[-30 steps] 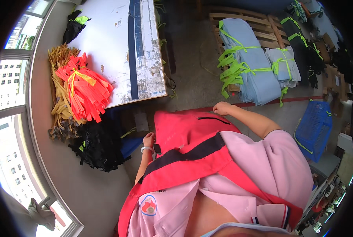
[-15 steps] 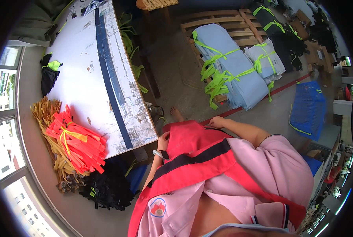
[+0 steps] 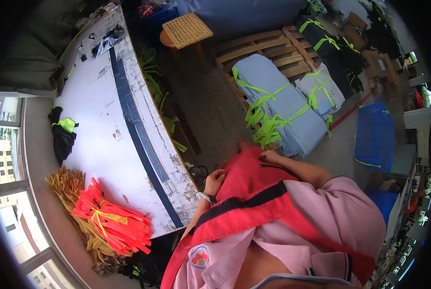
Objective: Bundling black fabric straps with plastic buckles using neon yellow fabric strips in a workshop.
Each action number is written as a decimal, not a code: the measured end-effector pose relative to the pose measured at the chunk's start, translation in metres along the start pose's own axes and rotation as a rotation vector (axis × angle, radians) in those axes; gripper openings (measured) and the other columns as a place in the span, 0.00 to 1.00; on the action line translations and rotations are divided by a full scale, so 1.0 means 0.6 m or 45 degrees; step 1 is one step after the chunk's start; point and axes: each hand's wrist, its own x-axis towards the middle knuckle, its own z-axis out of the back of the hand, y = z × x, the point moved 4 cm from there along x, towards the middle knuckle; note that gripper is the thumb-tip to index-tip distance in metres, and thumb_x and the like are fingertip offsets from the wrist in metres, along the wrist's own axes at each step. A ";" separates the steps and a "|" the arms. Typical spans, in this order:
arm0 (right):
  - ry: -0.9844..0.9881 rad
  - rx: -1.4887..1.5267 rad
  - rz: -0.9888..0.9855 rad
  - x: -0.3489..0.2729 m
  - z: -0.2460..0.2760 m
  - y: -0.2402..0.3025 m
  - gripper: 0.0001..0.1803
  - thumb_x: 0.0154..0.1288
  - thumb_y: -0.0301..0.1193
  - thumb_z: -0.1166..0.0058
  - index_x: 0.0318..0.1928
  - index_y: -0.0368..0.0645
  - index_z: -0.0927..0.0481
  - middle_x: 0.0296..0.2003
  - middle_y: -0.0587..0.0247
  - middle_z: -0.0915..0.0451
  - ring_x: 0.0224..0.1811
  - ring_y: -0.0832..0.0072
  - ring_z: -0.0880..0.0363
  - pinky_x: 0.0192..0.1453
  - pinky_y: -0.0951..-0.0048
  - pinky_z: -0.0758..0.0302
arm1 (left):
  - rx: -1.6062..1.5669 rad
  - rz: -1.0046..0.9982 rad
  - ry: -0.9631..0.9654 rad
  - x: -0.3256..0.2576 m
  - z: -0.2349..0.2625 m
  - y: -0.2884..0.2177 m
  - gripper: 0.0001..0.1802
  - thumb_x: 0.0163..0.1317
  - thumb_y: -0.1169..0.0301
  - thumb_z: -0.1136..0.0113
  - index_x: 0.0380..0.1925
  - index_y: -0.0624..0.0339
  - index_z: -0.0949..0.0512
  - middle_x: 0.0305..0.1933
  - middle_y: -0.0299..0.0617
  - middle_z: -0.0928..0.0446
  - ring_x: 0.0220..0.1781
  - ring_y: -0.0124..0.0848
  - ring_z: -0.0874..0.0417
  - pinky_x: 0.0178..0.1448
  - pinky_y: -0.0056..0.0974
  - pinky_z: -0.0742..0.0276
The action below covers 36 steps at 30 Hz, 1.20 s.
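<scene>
A red apron (image 3: 254, 171) with a black band covers my lap over a pink shirt (image 3: 336, 212). My left hand (image 3: 214, 183), with a pale band at its wrist, hovers beside the apron's left edge, close to the table corner. Its fingers are curled and nothing shows in them. My right hand (image 3: 271, 157) rests at the apron's right edge with bent fingers; the fingertips are partly hidden, so what they grip cannot be made out. To the left stands a worn white table (image 3: 92, 125) with a long dark blue strip (image 3: 145, 164) lying along it.
Orange-red strips (image 3: 112, 219) and tan strips (image 3: 66, 185) lie bundled at the table's near left, with a black bundle (image 3: 63, 139) farther back. Ahead are a woven stool (image 3: 189, 30), a wooden pallet (image 3: 261, 47), tied light-blue fabric (image 3: 278, 103) and a blue basket (image 3: 374, 135).
My view has tilted up, bringing the stool further into sight and shifting the table lower. My left hand has moved right and its curled fingers show more fully. My right hand stays by the apron.
</scene>
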 end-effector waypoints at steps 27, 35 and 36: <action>0.359 -0.255 0.031 0.450 0.306 -0.219 0.14 0.57 0.39 0.44 0.40 0.49 0.15 0.33 0.50 0.17 0.34 0.56 0.16 0.40 0.58 0.22 | 0.001 0.106 -0.543 0.333 0.095 -0.113 0.15 0.59 0.65 0.38 0.45 0.58 0.18 0.39 0.44 0.16 0.42 0.33 0.14 0.46 0.34 0.22; 0.390 -0.533 0.413 0.598 0.314 -0.146 0.12 0.55 0.36 0.48 0.36 0.47 0.16 0.34 0.46 0.18 0.39 0.48 0.19 0.45 0.53 0.22 | 0.142 0.099 -0.441 0.441 0.165 -0.102 0.17 0.59 0.62 0.40 0.45 0.58 0.19 0.40 0.49 0.17 0.44 0.38 0.15 0.48 0.38 0.22; 0.406 -0.538 0.404 0.613 0.319 -0.147 0.12 0.55 0.36 0.48 0.36 0.47 0.16 0.34 0.46 0.18 0.39 0.48 0.19 0.45 0.53 0.22 | 0.181 0.033 -0.441 0.465 0.185 -0.104 0.17 0.58 0.61 0.40 0.44 0.58 0.19 0.40 0.50 0.17 0.44 0.40 0.15 0.48 0.38 0.22</action>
